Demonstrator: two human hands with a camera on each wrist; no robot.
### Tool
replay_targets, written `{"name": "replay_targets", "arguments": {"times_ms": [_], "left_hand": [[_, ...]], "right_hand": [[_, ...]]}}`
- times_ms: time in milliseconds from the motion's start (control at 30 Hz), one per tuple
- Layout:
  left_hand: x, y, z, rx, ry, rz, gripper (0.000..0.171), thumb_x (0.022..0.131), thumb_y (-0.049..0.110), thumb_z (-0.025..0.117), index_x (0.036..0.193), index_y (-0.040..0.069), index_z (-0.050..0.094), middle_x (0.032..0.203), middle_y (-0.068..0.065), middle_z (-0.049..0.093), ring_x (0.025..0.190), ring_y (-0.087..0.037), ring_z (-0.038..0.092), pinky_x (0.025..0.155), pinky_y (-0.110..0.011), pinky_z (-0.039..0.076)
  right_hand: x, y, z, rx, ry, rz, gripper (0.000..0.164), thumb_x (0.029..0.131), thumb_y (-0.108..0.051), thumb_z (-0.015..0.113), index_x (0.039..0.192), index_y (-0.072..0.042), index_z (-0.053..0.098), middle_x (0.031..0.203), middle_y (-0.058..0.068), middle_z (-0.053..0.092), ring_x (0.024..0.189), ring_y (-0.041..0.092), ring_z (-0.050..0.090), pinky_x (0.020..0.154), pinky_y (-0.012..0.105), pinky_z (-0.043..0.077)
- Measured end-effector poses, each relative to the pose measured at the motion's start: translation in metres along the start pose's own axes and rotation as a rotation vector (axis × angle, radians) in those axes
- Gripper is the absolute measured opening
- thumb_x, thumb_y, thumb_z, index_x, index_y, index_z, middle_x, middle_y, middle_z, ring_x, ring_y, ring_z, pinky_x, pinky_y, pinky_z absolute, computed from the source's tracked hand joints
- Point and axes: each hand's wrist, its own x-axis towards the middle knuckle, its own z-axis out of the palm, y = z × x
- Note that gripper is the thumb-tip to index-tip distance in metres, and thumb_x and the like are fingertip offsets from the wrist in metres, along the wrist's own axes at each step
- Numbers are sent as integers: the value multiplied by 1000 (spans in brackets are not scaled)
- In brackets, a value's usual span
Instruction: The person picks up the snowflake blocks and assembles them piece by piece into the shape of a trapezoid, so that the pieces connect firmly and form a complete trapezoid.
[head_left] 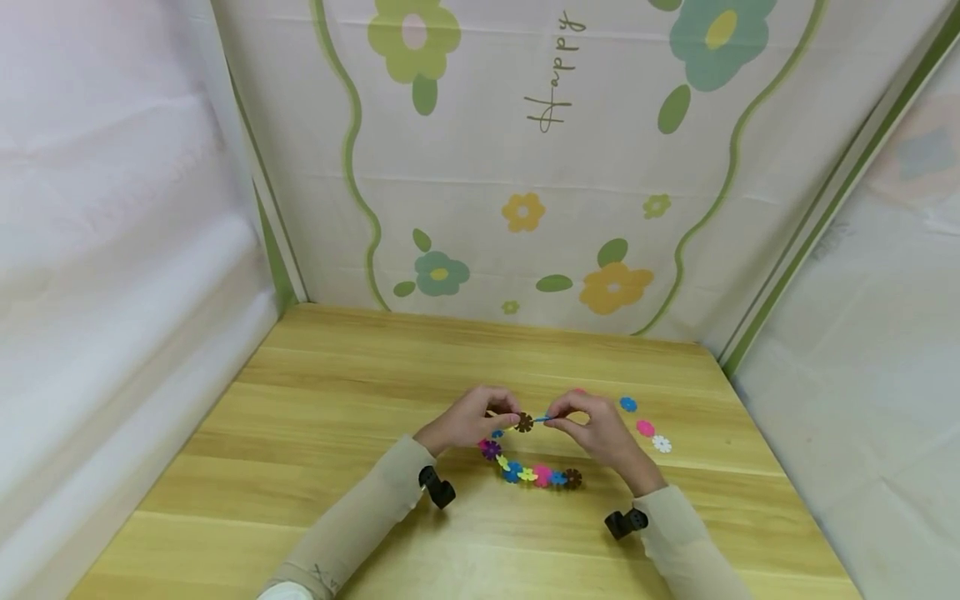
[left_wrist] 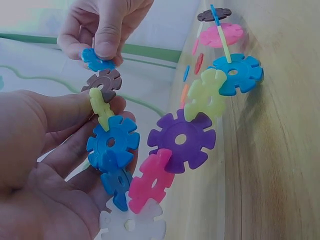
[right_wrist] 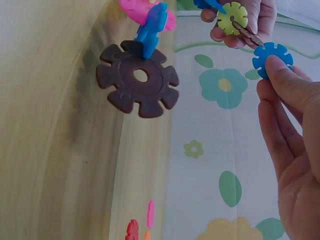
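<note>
A chain of notched plastic snowflake discs curves over the table, with a purple disc [left_wrist: 182, 139] and a white disc [left_wrist: 132, 222] in its bend. My left hand [head_left: 476, 418] holds one end, thumb and fingers round the yellow disc [left_wrist: 101, 107] and the brown disc [head_left: 524, 422] there. Between thumb and fingertips my right hand [head_left: 597, 427] pinches a single blue disc [right_wrist: 272, 59], its edge right at the brown disc's notched rim. Another brown disc [right_wrist: 137, 80] forms the chain's opposite end, nearer the person.
Loose discs lie on the wooden table [head_left: 300, 467] beyond and right of the right hand, among them a blue one [head_left: 628, 404], a pink one [head_left: 645, 428] and a white one [head_left: 662, 443]. Flower-printed cloth [head_left: 465, 167] walls the back; pale cloth hangs at both sides.
</note>
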Motion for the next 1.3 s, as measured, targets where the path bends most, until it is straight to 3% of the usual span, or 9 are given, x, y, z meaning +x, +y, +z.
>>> {"name": "replay_targets", "arguments": {"times_ms": [200,333,500,667,800,967,1100,1233,1300], "left_hand": [[2,2,2,-14,-13,-9,10,108,13,62,105,16,71,103,0,75,103,-34,73,82,-26,55],[4,4,5,-7,-13,-14,11,108,14,61,103,15,71,100,-1,75,98,-35,73,78,-24,54],[6,8,12,21,35,-4,12,107,9,62,99,10,70,95,-5,74,92,-38,73,75,-23,55],[6,12,20,59,125,-21,16,105,1,61,93,9,68,92,-7,71,84,-34,70,70,-24,53],[5,15,23,55,142,-60,18,104,-1,62,91,10,67,90,-5,70,82,-29,67,69,-24,52],[4,12,18,31,86,-77,17,105,1,60,93,10,66,91,-6,69,84,-32,66,69,-25,51],[2,8,11,-1,-3,-109,9,107,12,62,106,14,70,102,-1,73,96,-26,70,80,-27,57],[3,7,10,-10,-91,-100,29,106,32,67,131,18,70,123,4,73,113,-12,69,95,-30,58],[6,6,11,-18,-119,-69,35,105,37,68,135,19,69,127,4,73,114,-9,68,95,-29,58]], "right_hand": [[3,-2,-4,-146,-4,-176,21,84,6,84,95,-11,77,94,2,79,88,14,76,84,16,59],[4,-5,-5,-257,5,-300,27,77,9,87,94,-9,77,94,2,80,86,16,77,81,19,61],[2,-11,-3,-368,25,-380,31,71,11,90,92,-7,76,94,2,80,85,15,76,78,23,62],[2,-13,0,-372,37,-427,29,71,12,89,92,-6,77,92,2,79,83,15,75,77,24,62],[3,-12,1,-365,23,-447,29,71,10,89,92,-5,77,91,2,78,83,14,74,76,23,61],[6,-11,3,-363,1,-458,31,70,10,90,93,-6,77,92,1,78,83,13,74,76,22,61],[6,-9,3,-345,-6,-435,31,73,9,90,96,-7,77,94,1,79,85,14,75,78,22,61],[4,-6,4,-319,5,-420,34,71,10,90,97,-8,77,95,1,80,85,14,76,78,23,62],[4,-4,5,-307,2,-422,34,71,10,91,97,-8,77,96,1,80,87,15,76,79,24,62]]}}
